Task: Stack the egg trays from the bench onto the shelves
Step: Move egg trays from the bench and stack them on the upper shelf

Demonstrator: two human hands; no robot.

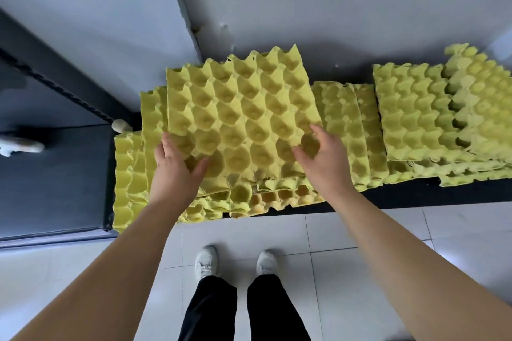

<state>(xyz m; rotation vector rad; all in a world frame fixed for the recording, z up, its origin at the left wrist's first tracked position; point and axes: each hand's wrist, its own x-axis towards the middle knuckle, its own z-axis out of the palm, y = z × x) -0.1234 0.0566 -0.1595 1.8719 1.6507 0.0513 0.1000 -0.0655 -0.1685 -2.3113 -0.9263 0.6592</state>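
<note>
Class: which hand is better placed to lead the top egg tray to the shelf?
Probably left. The left hand grips the top tray at the edge nearest the dark shelf; the right hand grips its far side.

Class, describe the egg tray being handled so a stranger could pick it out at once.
Find the black bench against the grey wall, covered in yellow-green egg trays. On its left-hand pile sits the top tray, turned askew. It alone is held, left hand and right hand at its near corners.
</note>
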